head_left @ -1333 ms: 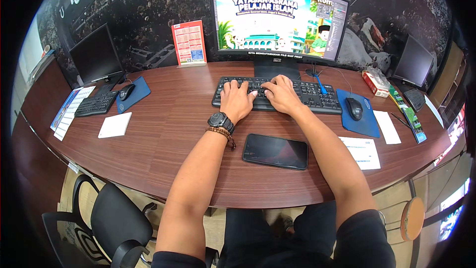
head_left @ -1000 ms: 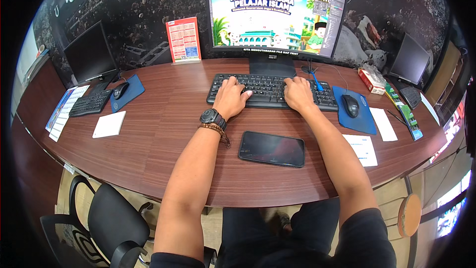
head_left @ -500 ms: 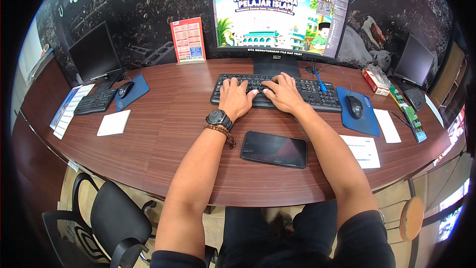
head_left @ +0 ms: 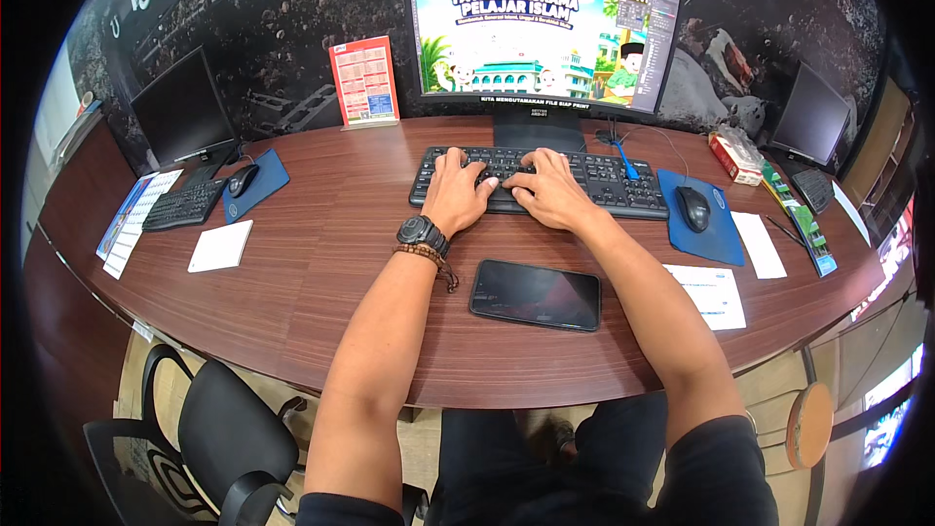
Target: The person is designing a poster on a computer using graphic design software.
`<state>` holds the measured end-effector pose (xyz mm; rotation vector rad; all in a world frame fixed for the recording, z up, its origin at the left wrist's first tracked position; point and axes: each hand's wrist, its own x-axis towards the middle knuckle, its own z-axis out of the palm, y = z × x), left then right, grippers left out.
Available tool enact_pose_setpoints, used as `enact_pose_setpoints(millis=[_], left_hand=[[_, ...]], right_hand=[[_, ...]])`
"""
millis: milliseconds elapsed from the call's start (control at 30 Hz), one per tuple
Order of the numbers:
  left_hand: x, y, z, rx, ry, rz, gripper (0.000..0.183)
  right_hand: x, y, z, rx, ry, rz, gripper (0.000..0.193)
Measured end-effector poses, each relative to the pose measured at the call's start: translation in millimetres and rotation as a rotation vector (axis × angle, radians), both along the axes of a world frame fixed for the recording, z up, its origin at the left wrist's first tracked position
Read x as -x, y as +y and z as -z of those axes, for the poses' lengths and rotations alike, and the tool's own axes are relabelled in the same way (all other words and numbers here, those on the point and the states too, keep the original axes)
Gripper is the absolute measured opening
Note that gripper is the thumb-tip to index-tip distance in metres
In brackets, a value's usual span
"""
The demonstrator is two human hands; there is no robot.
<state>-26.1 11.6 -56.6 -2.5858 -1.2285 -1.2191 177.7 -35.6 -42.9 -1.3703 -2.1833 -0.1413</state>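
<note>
Both of my hands rest on a black keyboard (head_left: pixel 623 197) at the far middle of the desk. My left hand (head_left: pixel 458 193) lies over its left part, fingers spread on the keys, with a dark watch and a beaded bracelet at the wrist. Over the middle keys is my right hand (head_left: pixel 551 193), its fingers apart and slightly curled. Neither hand holds anything. Behind the keyboard stands a lit monitor (head_left: pixel 545 39) showing a colourful cartoon-style design with a building. A dark-screened phone (head_left: pixel 536 295) lies between my forearms.
To the right, a black mouse (head_left: pixel 692 207) sits on a blue mouse pad (head_left: pixel 716 245), beside papers (head_left: pixel 706 297) and a small red-and-white box (head_left: pixel 735 158). A red desk calendar (head_left: pixel 365 81) stands left of the monitor. Farther left are a second keyboard (head_left: pixel 183 205) and a dark monitor (head_left: pixel 185 105).
My fingers have shifted slightly on the keys, the right hand a little to the left. The whole view has moved a touch; the desk items stay in place.
</note>
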Motion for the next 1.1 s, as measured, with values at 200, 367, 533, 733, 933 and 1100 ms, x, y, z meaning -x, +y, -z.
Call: enact_pose_setpoints(millis=[200, 367, 533, 733, 933, 1100], left_hand=[[-4.7, -14.6, -10.0, 0.120, 0.141, -0.120, 0.046], [-9.1, -22.5, -9.7, 0.115, 0.168, -0.286, 0.056], [-0.2, -13.3, -9.9, 0.136, 0.136, -0.074, 0.050], [2.0, -6.6, -4.0, 0.116, 0.094, -0.050, 0.037], [-4.0, -14.7, -5.6, 0.000, 0.134, -0.185, 0.037], [-5.5, -17.1, -8.7, 0.170, 0.087, -0.173, 0.036]], right_hand=[[-45.5, -10.2, -7.3, -0.051, 0.102, 0.128, 0.023], [-89.3, -22.0, 6.3, -0.069, 0.072, 0.283, 0.021], [-92.0, -28.8, 15.0, -0.088, 0.110, 0.269, 0.021], [-78.7, -22.5, 8.4, -0.122, 0.091, 0.230, 0.021], [-50.3, -6.5, 6.8, -0.111, 0.102, 0.159, 0.021], [-28.6, 6.7, 9.8, -0.083, 0.086, 0.147, 0.023]])
